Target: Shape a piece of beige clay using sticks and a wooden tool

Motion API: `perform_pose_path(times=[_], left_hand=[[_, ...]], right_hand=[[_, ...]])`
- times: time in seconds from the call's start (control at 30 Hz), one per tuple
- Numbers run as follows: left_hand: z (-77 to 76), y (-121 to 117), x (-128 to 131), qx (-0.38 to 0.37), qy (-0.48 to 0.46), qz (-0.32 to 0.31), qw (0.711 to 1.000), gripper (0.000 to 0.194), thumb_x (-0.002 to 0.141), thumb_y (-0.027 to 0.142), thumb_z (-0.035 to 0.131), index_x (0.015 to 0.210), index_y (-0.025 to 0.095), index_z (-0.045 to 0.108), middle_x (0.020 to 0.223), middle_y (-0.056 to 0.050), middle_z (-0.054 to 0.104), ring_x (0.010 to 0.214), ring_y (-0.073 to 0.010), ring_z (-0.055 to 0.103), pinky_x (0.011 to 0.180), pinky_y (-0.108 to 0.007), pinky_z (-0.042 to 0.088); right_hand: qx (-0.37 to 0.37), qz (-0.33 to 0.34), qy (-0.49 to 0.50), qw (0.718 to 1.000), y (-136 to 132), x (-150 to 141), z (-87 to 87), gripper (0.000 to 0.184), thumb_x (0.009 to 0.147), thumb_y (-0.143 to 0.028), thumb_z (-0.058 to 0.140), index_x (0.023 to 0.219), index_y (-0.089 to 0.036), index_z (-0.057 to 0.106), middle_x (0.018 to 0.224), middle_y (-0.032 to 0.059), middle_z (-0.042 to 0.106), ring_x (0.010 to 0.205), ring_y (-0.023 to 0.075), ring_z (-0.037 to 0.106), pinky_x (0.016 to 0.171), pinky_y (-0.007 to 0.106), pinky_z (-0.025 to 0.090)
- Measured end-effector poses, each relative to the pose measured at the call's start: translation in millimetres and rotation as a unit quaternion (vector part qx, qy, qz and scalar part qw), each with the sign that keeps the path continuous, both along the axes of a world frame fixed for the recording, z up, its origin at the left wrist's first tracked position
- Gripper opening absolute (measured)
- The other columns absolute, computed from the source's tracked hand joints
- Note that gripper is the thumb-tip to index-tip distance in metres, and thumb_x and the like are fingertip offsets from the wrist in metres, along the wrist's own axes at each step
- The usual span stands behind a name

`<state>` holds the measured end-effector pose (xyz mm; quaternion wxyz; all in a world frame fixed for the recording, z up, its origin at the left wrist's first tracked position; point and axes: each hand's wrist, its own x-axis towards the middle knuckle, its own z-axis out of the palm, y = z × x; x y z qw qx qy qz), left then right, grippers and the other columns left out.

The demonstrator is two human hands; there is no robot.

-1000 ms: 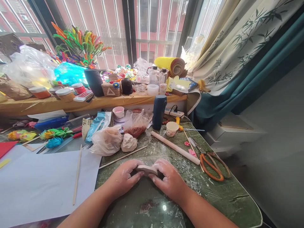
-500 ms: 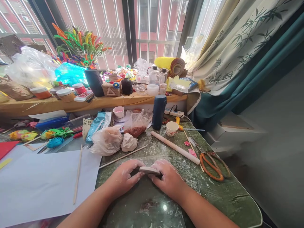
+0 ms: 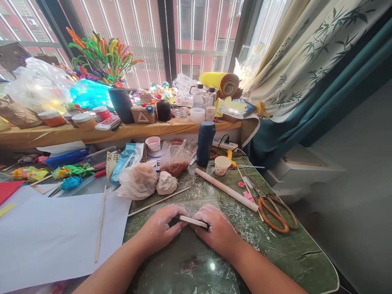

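Note:
A flat, pale piece of clay (image 3: pixel 193 221) is held edge-on above the dark green table (image 3: pixel 288 261). My left hand (image 3: pixel 163 228) pinches its left end between thumb and fingers. Its right end sits in the closed fingers of my right hand (image 3: pixel 216 230). White residue covers the fingers of both hands. Beyond them lie a white lump of clay (image 3: pixel 166 183), a thin wooden stick (image 3: pixel 159 201) and a pale rolling pin (image 3: pixel 226 190).
Scissors with orange handles (image 3: pixel 272 214) lie at the right. A paper cup (image 3: pixel 222 165) and a dark blue bottle (image 3: pixel 205 144) stand behind the rolling pin. White paper (image 3: pixel 61 232) with a stick on it covers the left side. Plastic bags (image 3: pixel 137 181) sit behind.
The clay piece has been tilted in my fingers: its broad face showed earlier, and now its thin edge faces me, sloping down to the right. Both hands stay in nearly the same place.

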<state>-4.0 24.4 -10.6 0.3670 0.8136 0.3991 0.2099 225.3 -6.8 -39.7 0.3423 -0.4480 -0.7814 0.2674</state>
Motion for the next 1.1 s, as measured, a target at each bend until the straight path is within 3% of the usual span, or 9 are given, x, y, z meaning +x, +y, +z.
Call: perform_pose_path(times=[0.2,0.3,0.47,0.7,1.0,1.1], left_hand=[[-0.4,0.5,-1.3,0.006,0.02,0.014,1.0,0.014,0.092,0.026,0.061,0.102,0.022,0.07,0.101,-0.004,0.073,0.092,-0.0222,0.066,0.083,-0.031,0.05],[1.6,0.2,-1.3,-0.002,0.013,0.008,1.0,0.017,0.091,0.022,0.06,0.104,0.023,0.07,0.104,-0.003,0.074,0.095,-0.0215,0.067,0.085,-0.03,0.05],[3.3,0.0,-1.1,-0.004,0.008,0.003,1.0,0.018,0.091,0.02,0.058,0.102,0.024,0.071,0.101,-0.002,0.074,0.093,-0.0206,0.067,0.083,-0.028,0.049],[2.9,0.2,-0.1,0.003,0.033,0.013,0.999,0.019,0.096,0.029,0.055,0.099,0.021,0.071,0.097,-0.004,0.073,0.089,-0.022,0.065,0.081,-0.031,0.05],[1.4,0.1,-2.8,0.009,0.003,0.024,1.0,0.017,0.089,0.028,0.063,0.103,0.022,0.07,0.102,-0.005,0.074,0.093,-0.023,0.067,0.084,-0.031,0.052],[2.4,0.3,-2.3,0.003,-0.009,0.021,1.0,0.016,0.087,0.024,0.062,0.1,0.021,0.071,0.098,-0.004,0.075,0.089,-0.022,0.068,0.082,-0.031,0.052]], right_hand=[[-0.013,-0.035,0.014,0.999,-1.9,4.5,3.1,0.009,0.093,-0.024,0.066,0.084,-0.023,0.064,0.082,0.0005,0.062,0.081,0.0198,0.058,0.075,0.031,0.043],[-0.022,-0.022,0.027,0.999,-2.6,4.2,6.0,0.005,0.094,-0.024,0.065,0.089,-0.024,0.065,0.086,0.0005,0.064,0.086,0.0197,0.06,0.079,0.031,0.044],[-0.044,-0.015,-0.01,0.999,-0.8,2.0,3.6,0.007,0.092,-0.023,0.066,0.086,-0.024,0.064,0.088,0.0004,0.065,0.087,0.0205,0.06,0.08,0.032,0.044],[-0.025,-0.02,-0.057,0.998,3.1,-1.8,-3.7,0.015,0.091,-0.019,0.067,0.079,-0.022,0.058,0.09,0.0014,0.061,0.089,0.0211,0.057,0.081,0.033,0.043],[-0.009,-0.001,-0.03,1.0,-1.7,1.4,1.1,0.01,0.091,-0.018,0.062,0.084,-0.023,0.059,0.09,0.0022,0.062,0.089,0.0214,0.058,0.08,0.033,0.045],[0.008,0.002,0.037,0.999,-2.1,4.1,0.8,0.005,0.092,-0.02,0.062,0.09,-0.024,0.062,0.094,0.003,0.065,0.091,0.0217,0.061,0.084,0.035,0.048]])
